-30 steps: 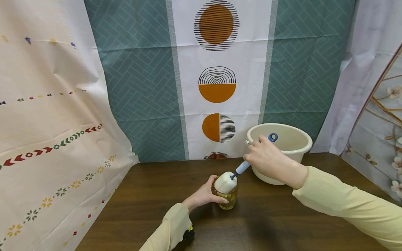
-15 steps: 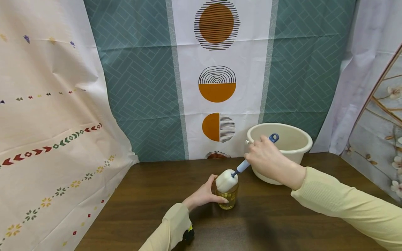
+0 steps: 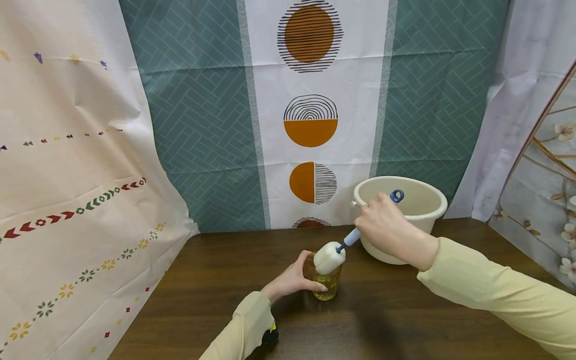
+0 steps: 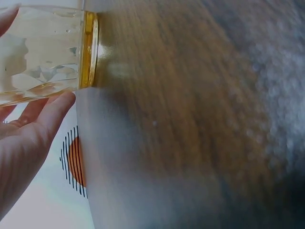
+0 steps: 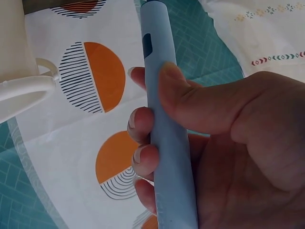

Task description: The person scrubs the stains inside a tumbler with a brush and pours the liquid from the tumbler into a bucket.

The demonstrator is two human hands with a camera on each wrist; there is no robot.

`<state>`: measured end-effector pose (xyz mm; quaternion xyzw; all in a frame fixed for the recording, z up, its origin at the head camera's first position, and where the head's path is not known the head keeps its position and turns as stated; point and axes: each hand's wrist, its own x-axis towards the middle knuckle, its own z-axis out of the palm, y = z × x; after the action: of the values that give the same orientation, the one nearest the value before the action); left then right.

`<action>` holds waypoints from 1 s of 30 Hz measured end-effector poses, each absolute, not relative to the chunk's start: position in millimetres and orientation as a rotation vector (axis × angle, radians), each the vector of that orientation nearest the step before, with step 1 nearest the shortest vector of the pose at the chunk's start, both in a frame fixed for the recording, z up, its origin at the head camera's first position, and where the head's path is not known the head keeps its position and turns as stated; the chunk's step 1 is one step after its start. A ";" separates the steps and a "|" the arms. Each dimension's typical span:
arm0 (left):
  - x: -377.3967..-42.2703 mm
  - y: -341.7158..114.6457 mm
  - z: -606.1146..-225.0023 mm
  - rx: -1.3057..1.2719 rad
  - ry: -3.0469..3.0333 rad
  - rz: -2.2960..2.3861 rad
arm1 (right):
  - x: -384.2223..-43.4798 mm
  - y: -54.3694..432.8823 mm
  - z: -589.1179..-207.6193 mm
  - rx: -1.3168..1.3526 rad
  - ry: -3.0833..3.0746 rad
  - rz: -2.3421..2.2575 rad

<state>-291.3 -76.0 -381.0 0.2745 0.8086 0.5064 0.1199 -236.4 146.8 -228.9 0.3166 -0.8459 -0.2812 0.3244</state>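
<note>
Our left hand (image 3: 290,281) grips an amber glass (image 3: 327,288); our right hand (image 3: 390,229) holds a sponge brush (image 3: 352,237) tilted in its mouth. Seemingly mid-scrub, we next need the glass steady.

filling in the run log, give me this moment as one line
left hand: grips amber glass | right hand: grips blue brush handle | white sponge head: at glass mouth | cream bucket: behind right hand

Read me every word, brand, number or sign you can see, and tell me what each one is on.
No readable words, brands, numbers or signs.
Smooth light-blue cylindrical brush handle: faint marking low in the right wrist view, too indistinct to read.
Teal-and-white hanging fabric: orange circles and black lines, decoration only.
</note>
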 end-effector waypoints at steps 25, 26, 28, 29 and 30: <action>-310.8 -74.8 -403.8 0.778 2.361 1.472 | -232.0 150.9 -225.2 0.912 -2.269 -0.715; -312.8 -74.8 -406.8 0.777 2.367 1.468 | -232.1 150.9 -225.3 0.914 -2.270 -0.715; -315.2 -74.9 -409.8 0.780 2.379 1.461 | -231.8 150.9 -225.2 0.918 -2.268 -0.714; -315.7 -75.0 -410.6 0.783 2.380 1.461 | -231.7 151.1 -225.2 0.923 -2.267 -0.712; -316.1 -75.1 -411.1 0.784 2.379 1.462 | -231.9 151.2 -225.3 0.927 -2.266 -0.709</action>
<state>-316.1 -75.1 -411.1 0.2683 0.8144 0.5003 0.1203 -231.9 151.2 -225.3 0.3479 -0.8503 -0.2660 0.2918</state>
